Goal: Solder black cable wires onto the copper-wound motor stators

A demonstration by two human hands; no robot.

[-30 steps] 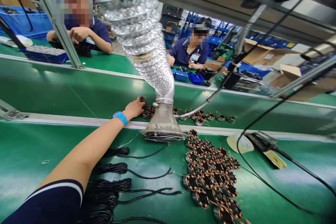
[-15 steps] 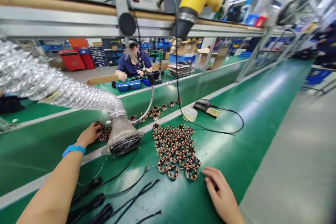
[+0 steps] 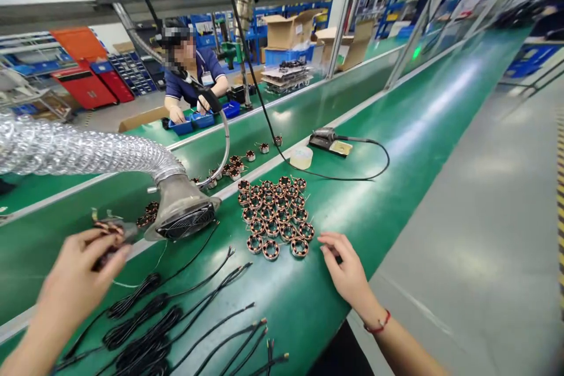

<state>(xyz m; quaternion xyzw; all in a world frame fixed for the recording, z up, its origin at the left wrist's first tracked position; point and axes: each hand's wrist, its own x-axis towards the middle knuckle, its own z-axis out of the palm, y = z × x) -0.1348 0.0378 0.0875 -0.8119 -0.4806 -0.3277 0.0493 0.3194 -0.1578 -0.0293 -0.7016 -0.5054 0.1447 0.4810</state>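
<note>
One copper-wound ring (image 3: pixel 113 228) is pinched in the left grip (image 3: pixel 73 273); a cluster (image 3: pixel 276 211) sits already grouped beside the right grip (image 3: pixel 346 267) — loosely spread, holding nothing visible — while other rings (image 3: pixel 147 214) lie beyond the left grip, outside that group. Green table (image 3: pixel 352 188) beneath; past both grips, a co-worker (image 3: pixel 176 91) and cartons (image 3: pixel 286 32).

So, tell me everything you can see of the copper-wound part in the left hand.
The copper-wound part shows copper-coloured windings and darker areas, with thin, pale wire ends sticking up from the top. It is blurred, so its exact outline and tilt cannot be told. The left hand grips it between thumb and fingers, which hide part of it. In the picture it sits left of the grey hood, apart from it, and appears raised.
</note>
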